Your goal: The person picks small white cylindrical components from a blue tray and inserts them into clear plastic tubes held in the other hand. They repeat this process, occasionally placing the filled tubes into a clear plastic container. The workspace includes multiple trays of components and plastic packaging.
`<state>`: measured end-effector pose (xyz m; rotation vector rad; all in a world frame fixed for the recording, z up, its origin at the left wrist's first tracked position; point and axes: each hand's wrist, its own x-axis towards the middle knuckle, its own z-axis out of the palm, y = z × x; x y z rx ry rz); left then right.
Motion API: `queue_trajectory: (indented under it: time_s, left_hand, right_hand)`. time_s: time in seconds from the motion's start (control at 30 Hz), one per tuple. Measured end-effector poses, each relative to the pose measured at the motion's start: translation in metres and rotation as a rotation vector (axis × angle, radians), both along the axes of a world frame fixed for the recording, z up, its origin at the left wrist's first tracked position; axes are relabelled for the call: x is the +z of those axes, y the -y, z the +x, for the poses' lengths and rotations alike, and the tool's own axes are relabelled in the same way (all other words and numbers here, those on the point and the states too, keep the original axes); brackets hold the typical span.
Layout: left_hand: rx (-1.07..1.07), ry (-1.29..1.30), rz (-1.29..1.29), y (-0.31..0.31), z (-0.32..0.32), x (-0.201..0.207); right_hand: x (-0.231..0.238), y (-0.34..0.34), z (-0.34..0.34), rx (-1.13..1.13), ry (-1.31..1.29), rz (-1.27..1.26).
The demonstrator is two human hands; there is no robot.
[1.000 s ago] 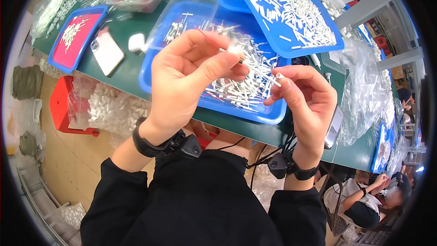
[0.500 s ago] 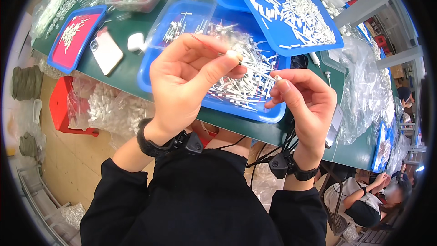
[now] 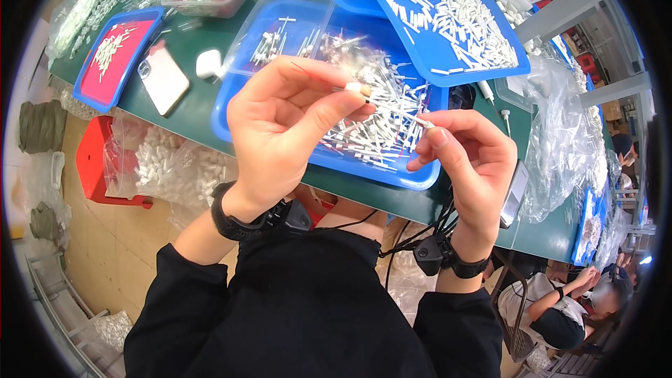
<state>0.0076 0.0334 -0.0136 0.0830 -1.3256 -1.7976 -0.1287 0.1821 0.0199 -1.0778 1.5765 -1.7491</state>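
Observation:
Over a blue tray [image 3: 222,115] full of small white rods [image 3: 374,129], both hands are raised at chest height. Between thumb and index finger of my left hand [image 3: 280,126] is a small white cylindrical piece [image 3: 358,89]. A thin pale stick [image 3: 392,108], with a dark spot near those fingertips, runs from there toward the right. My right hand [image 3: 469,157] pinches a short white tube [image 3: 423,122] at the stick's right end. Whether the stick enters the tube is too small to tell. Each wrist wears a black strap with a small device.
A second blue tray [image 3: 514,66] of white tubes overlaps the back right of the first. To the left lie a phone [image 3: 166,84], a white case [image 3: 208,64] and a red-lined blue tray [image 3: 85,87]. Clear plastic bags [image 3: 560,161] cover the table's right side. A co-worker [image 3: 553,315] sits lower right.
The white tube in my right fingers has tilted into line with the thin stick, its open end no longer facing up. My left hand has shifted slightly down.

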Motion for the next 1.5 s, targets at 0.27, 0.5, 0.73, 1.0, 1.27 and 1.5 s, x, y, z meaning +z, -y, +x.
queue_trajectory:
  time_s: [0.27, 0.5, 0.73, 1.0, 1.27, 1.5]
  left_hand:
    - [-0.041, -0.007, -0.382, 0.0, -0.002, -0.005]
    - [-0.072, 0.046, -0.382, 0.002, 0.002, -0.002]
    - [-0.098, 0.108, -0.304, 0.005, 0.0, -0.01]
    - [-0.222, 0.271, 0.169, 0.005, -0.006, -0.015]
    - [-0.236, 0.377, 0.088, 0.01, -0.012, -0.01]
    - [0.104, 0.976, -0.856, 0.113, -0.025, 0.002]
  right_hand:
    - [0.002, 0.01, 0.007, -0.138, -0.938, -0.153]
    - [0.001, 0.011, 0.008, -0.155, -1.005, -0.186]
    - [-0.003, 0.017, 0.009, -0.142, -1.14, -0.152]
    - [-0.026, 0.027, 0.009, -0.228, -1.281, -0.185]
    - [-0.039, 0.032, 0.0, -0.331, -1.223, -0.196]
    - [-0.035, 0.002, -0.021, -0.513, -1.135, 0.26]
